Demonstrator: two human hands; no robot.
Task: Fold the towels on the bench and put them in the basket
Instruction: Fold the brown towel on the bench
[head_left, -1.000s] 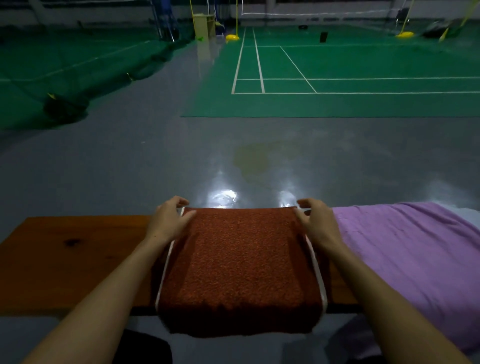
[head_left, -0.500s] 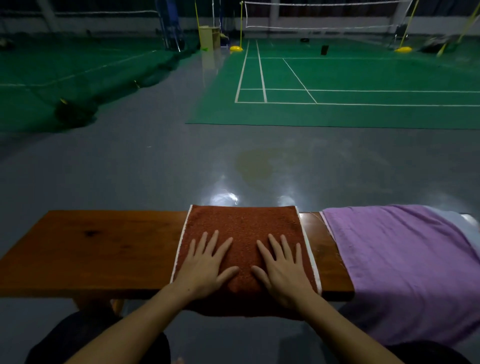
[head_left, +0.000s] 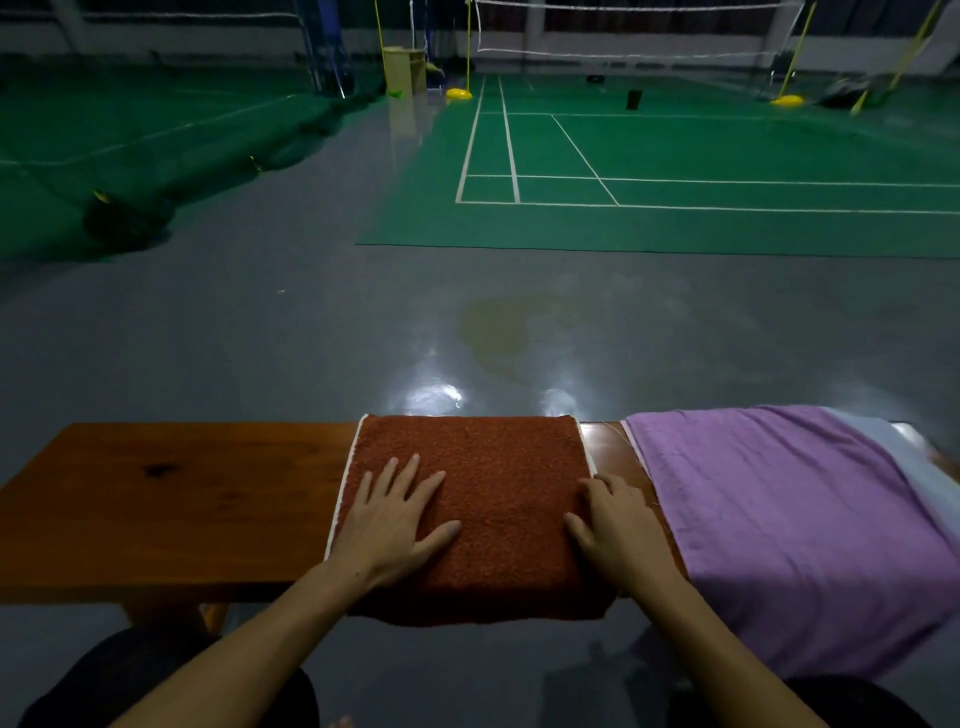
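Observation:
A folded rust-red towel (head_left: 498, 467) with white edging lies across the middle of the wooden bench (head_left: 171, 499), its near edge hanging over the front. My left hand (head_left: 395, 525) rests flat on the towel's left part, fingers spread. At the towel's right edge my right hand (head_left: 618, 530) has its fingers curled around the side of the towel. To the right a purple towel (head_left: 779, 509) is spread over the bench and hangs down the front. A pale towel (head_left: 893, 457) peeks out beneath it at the far right. No basket is in view.
Bare bench wood extends to the left of the red towel. Beyond the bench are a shiny grey floor (head_left: 311, 332) and green badminton courts (head_left: 675, 171) with a net. My dark-clad knees show at the bottom corners.
Both hands went from the towel's far corners to lying flat on its middle, then spread apart. The right hand has slid to the towel's right edge and curled onto it.

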